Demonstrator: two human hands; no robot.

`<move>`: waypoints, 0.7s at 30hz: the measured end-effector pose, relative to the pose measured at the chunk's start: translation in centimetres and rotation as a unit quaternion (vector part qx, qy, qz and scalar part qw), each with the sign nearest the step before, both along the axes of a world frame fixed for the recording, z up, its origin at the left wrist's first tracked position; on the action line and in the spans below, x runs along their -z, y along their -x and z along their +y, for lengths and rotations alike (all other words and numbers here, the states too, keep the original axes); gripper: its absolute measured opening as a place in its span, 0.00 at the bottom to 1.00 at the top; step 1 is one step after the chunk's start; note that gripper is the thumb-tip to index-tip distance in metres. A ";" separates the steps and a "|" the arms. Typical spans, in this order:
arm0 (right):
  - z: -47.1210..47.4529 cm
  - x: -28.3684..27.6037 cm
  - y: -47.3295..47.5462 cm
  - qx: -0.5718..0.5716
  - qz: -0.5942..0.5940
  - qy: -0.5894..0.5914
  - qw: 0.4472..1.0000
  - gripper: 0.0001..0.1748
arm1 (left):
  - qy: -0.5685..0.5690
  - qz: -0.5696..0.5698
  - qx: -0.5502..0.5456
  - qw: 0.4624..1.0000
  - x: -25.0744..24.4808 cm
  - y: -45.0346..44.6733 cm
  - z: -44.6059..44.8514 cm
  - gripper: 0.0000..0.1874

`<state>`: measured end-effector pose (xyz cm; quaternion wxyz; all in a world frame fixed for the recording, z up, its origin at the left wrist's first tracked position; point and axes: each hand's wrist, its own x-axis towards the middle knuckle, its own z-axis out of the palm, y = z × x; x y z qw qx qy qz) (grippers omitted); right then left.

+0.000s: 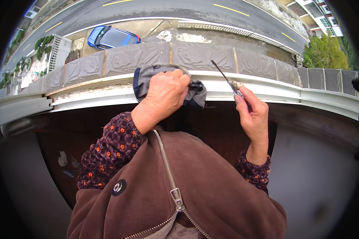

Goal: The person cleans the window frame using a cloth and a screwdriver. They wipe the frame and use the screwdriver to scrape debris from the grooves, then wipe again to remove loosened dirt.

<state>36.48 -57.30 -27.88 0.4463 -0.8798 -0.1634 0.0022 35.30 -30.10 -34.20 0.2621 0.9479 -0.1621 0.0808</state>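
Note:
My left hand [167, 92] is closed on a grey cloth with dark blue edging [143, 80], bunched over the white window sill rail [257, 89]. Part of the cloth hangs out to the right of the fist. In my right hand [251, 110], between thumb and fingers, is a slim tool with a dark, thin shaft [221, 71], perhaps a screwdriver; it points up and to the left above the rail. A small pale wad [237, 85] sits by the fingertips, and whether it is held is unclear. The tool's handle is mostly hidden by the fingers.
Beyond the rail runs a ledge of grey sheeting panels [134, 59] with narrow dividers. Far below are a blue car [113, 37] and a road [179, 9]. Dirt and flaking mark the rail's left part [92, 91]. Dark reddish-brown panelling [59, 137] lies under the rail.

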 end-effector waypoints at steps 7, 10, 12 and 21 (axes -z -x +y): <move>-4.6 1.7 -0.6 0.084 -0.052 0.042 0.994 0.15 | -0.158 0.054 -0.128 0.978 -3.4 5.8 14.7 0.07; -6.2 3.5 -1.7 0.137 -0.093 0.044 0.985 0.17 | -0.214 0.087 -0.208 0.950 -5.2 6.5 16.6 0.08; -6.2 5.0 -3.1 0.169 -0.146 0.007 0.975 0.17 | -0.120 0.064 -0.149 0.979 -4.3 5.2 12.8 0.09; -5.1 9.1 -6.6 0.172 -0.133 -0.181 0.959 0.17 | -0.053 0.020 -0.034 0.998 -0.2 2.6 4.5 0.13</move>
